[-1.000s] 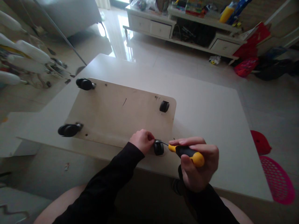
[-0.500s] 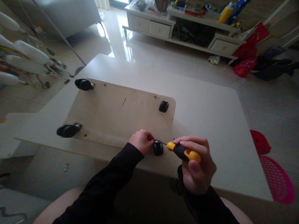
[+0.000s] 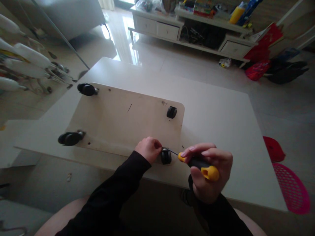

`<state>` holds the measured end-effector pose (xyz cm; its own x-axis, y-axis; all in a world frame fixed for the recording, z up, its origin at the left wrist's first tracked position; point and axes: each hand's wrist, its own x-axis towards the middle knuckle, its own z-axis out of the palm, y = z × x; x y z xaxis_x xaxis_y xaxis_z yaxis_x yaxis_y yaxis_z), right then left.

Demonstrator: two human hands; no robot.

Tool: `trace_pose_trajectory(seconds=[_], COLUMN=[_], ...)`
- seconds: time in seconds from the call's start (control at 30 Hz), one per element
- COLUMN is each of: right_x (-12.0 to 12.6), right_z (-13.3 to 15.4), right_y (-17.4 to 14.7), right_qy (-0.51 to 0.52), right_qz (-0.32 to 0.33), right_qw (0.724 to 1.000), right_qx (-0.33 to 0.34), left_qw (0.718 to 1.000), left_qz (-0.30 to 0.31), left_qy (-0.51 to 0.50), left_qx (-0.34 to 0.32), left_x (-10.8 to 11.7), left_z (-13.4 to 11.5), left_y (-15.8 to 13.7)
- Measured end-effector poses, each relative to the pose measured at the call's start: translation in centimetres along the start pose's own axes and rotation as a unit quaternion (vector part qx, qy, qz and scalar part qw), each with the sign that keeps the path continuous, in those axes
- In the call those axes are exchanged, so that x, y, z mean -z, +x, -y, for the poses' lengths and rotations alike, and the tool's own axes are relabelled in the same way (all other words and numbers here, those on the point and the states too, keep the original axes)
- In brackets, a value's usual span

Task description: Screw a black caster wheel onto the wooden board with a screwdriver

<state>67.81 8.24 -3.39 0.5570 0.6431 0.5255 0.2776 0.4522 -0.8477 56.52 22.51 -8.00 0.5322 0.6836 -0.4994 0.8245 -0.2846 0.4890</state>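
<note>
My right hand (image 3: 214,170) is wrapped round a yellow and black screwdriver (image 3: 198,163), whose shaft points left to the base of a black caster wheel (image 3: 166,156). Beside that caster, the fingers of my left hand (image 3: 150,149) are pinched together; what they hold, if anything, is hidden. The caster sits at the near right corner of a pale wooden board (image 3: 123,118) with rounded corners. Another caster (image 3: 171,112) stands at its far right corner. Two more, a far left caster (image 3: 87,89) and a near left caster (image 3: 71,138), lie tilted at the other end.
The board rests on a white table (image 3: 214,121). A small dark piece (image 3: 182,147) lies right of the board. Pink and red stools (image 3: 291,188) stand by the table's right edge. A white cabinet (image 3: 157,29) is across the floor, and a wheeled frame (image 3: 31,59) stands at left.
My right hand and the screwdriver's handle have shifted slightly right, and the handle has turned in my fingers. My left hand stays by the caster.
</note>
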Motion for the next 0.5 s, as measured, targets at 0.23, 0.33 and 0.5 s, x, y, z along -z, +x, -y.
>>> trace_pose_trajectory(seconds=[0.23,0.33,0.5], right_x=[0.3,0.9,1.1], right_z=[0.3,0.0,-0.7], right_y=[-0.2,-0.2,-0.1], right_qy=[-0.044,-0.104,-0.092], right_qz=[0.024,0.042,0.031], right_qw=[0.999,0.993,0.994], right_qx=[-0.020,0.038,0.053], left_qw=[1.000,1.000,1.000], left_qz=[0.004,0.005,0.015], left_qy=[0.002,0.001,0.000], left_qx=[0.002,0.002,-0.003], left_x=[0.0,0.2,0.6], left_z=[0.0,-0.1,-0.4], left_y=[-0.1,-0.2,-0.2])
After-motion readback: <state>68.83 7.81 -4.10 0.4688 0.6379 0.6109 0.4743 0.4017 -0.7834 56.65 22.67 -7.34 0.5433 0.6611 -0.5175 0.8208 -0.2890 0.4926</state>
